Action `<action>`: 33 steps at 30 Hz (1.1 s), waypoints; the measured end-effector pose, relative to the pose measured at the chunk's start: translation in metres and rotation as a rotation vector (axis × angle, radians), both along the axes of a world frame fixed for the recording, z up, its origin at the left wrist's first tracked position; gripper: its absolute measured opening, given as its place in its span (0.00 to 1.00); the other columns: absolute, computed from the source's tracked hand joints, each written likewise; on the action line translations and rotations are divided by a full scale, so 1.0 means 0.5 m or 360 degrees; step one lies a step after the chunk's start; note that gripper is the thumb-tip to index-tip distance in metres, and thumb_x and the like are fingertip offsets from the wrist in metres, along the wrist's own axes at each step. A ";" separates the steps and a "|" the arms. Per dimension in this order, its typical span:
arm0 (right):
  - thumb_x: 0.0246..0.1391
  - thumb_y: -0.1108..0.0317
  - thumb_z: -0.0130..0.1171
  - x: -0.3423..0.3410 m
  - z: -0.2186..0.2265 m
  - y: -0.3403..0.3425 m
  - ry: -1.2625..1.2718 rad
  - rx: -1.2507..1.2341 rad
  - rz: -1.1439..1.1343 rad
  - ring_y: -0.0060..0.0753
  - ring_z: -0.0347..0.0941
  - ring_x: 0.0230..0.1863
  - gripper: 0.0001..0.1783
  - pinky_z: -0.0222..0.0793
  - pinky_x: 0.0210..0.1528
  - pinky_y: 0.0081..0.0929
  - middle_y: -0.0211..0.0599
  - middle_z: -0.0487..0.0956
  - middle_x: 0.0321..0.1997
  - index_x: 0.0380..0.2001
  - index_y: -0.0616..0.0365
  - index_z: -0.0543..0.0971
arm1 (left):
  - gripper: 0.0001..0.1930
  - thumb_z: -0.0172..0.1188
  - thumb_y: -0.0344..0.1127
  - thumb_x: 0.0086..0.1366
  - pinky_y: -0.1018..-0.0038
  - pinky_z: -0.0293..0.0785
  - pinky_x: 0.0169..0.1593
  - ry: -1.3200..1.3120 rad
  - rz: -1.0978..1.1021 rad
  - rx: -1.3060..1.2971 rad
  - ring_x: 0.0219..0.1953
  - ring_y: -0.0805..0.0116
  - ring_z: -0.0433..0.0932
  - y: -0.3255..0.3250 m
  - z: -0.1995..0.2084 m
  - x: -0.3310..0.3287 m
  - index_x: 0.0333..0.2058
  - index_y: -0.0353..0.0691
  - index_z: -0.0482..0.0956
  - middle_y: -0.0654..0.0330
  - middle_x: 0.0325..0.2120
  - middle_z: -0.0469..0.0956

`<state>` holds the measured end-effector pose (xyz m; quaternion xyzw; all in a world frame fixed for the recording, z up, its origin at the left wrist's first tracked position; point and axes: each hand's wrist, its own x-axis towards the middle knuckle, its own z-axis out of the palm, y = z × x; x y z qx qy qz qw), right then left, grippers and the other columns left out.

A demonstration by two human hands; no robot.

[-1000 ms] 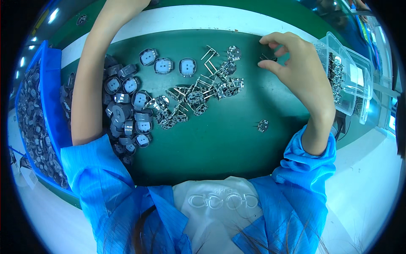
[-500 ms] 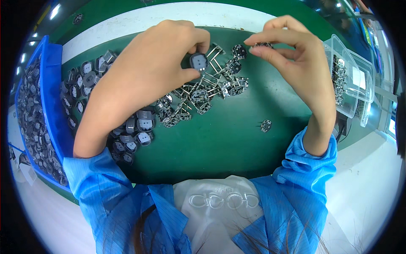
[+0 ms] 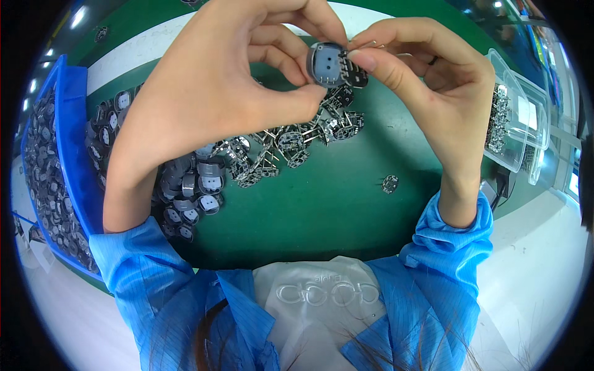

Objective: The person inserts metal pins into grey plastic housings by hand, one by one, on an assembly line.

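Observation:
Between the thumb and fingers of my left hand [image 3: 247, 80] is a round grey plastic housing [image 3: 327, 65], its flat grey-blue face with small holes turned up. My right hand [image 3: 427, 68] pinches a small round black circuit board [image 3: 355, 71] with thin metal pins. The board's edge overlaps or meets the right side of the housing; whether they touch I cannot tell. Below the hands lies a heap of circuit boards with long pins [image 3: 291, 142], partly hidden by my left hand. More grey housings [image 3: 210, 179] are piled beside my left forearm.
A blue bin [image 3: 77, 154] full of grey housings stands at the left. On the right are clear plastic boxes [image 3: 516, 154] holding small metal-pinned parts. One lone circuit board [image 3: 390, 183] lies on the green mat [image 3: 297, 216].
Both hands have come together above the heap. My left hand has brought the housing up and to the right, and my right hand has moved its circuit board left against or beside it.

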<state>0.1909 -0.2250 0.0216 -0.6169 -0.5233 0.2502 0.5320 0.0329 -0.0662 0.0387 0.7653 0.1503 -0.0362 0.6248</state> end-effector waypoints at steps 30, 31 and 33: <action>0.37 0.82 0.70 -0.026 0.004 0.020 -0.1141 0.0400 -0.0139 0.30 0.79 0.31 0.11 0.73 0.34 0.22 0.35 0.83 0.30 0.29 0.62 0.84 | 0.20 0.66 0.20 0.54 0.76 0.79 0.48 -0.0294 0.0224 -0.0095 0.40 0.71 0.82 -0.023 -0.052 0.001 0.47 0.27 0.77 0.53 0.40 0.81; 0.37 0.82 0.70 -0.026 0.005 0.020 -0.1139 0.0401 -0.0134 0.30 0.79 0.31 0.11 0.73 0.34 0.22 0.35 0.83 0.30 0.29 0.62 0.84 | 0.20 0.66 0.20 0.54 0.76 0.79 0.49 -0.0270 0.0164 -0.0077 0.40 0.70 0.82 -0.019 -0.052 -0.002 0.47 0.26 0.77 0.52 0.40 0.81; 0.36 0.81 0.71 -0.027 0.009 0.019 -0.1136 0.0301 -0.0074 0.29 0.78 0.30 0.12 0.73 0.32 0.21 0.34 0.81 0.28 0.29 0.61 0.85 | 0.20 0.66 0.19 0.54 0.75 0.79 0.49 -0.0244 0.0109 -0.0059 0.41 0.69 0.82 -0.014 -0.055 -0.006 0.47 0.26 0.77 0.52 0.40 0.81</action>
